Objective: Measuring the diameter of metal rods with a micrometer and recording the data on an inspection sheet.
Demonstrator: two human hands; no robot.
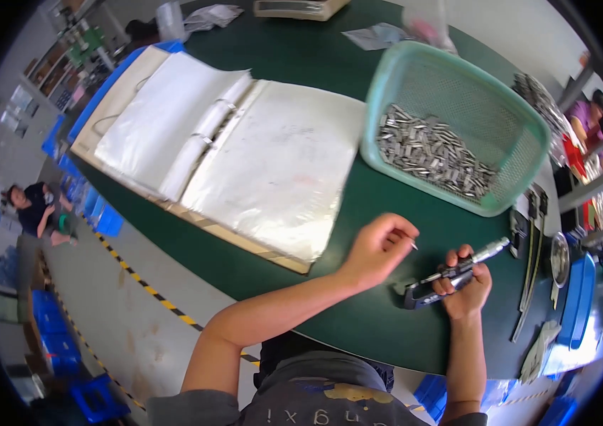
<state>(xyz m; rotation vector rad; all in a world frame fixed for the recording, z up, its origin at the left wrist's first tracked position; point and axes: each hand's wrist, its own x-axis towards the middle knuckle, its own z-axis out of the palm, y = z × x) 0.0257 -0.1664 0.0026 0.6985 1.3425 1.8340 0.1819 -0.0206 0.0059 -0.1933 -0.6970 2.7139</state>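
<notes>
My left hand (pixel 376 252) is closed in a pinch above the green table. A thin bit of a small metal piece (pixel 414 246) shows at its fingertips; the rest is hidden by the fingers. To its right, my right hand (pixel 468 290) is wrapped around a micrometer (pixel 421 294) with a dark frame and a silver thimble. The micrometer lies tilted, its thimble pointing up and right and its measuring end toward my left hand. Beyond both hands stands a light green plastic basket (pixel 390 71) with many small metal pieces (pixel 433 153) heaped in it.
An open ring binder (pixel 280 163) with clear sleeves lies left of the basket on the green table (pixel 301 42). At right are calipers (pixel 529 248), a metal-bowled scoop (pixel 559 257) and a blue tray (pixel 578 302). A scale (pixel 300 8) sits at the far edge. Other people are farther off.
</notes>
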